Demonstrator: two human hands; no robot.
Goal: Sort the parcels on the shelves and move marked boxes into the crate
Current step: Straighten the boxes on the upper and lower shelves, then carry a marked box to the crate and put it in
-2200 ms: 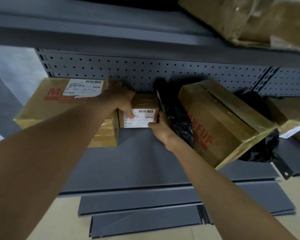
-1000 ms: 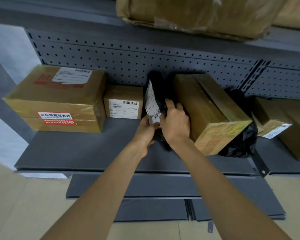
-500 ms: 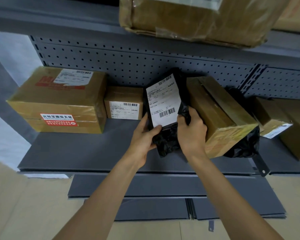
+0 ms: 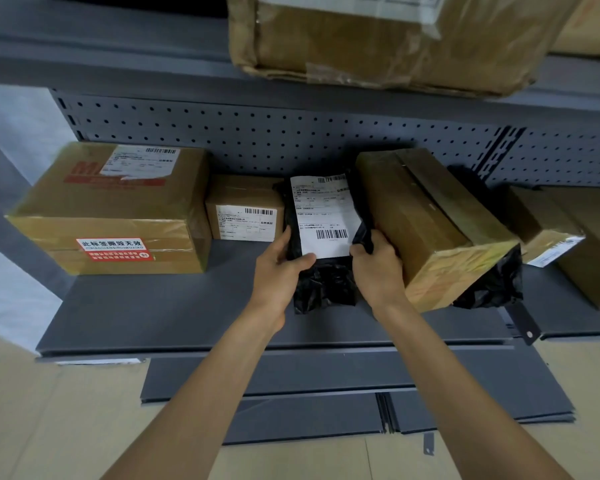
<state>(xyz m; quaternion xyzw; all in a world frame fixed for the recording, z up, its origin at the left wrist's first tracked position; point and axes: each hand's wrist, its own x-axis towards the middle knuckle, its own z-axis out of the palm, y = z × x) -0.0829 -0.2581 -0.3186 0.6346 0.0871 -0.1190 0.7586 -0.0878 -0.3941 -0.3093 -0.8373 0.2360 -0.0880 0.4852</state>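
Black plastic under the fingers: both hands clamp one soft black parcel bag [image 4: 322,285], held upright with its white shipping label [image 4: 324,216] facing the camera.
Left hand [image 4: 277,275]: thumb pressed on the label's lower left corner, fingers wrapped behind the bag's left edge.
Right hand [image 4: 378,268]: fingers pinched on the bag's right edge beside the barcode.
Bag position: over the grey shelf [image 4: 160,306], between the small labelled box [image 4: 244,211] and the tilted taped box [image 4: 433,223].
Further left: large box [image 4: 115,209] with a red-and-white sticker, touching the small box.
Behind: perforated back panel [image 4: 257,140].
Above: worn carton [image 4: 388,39] on the upper shelf.
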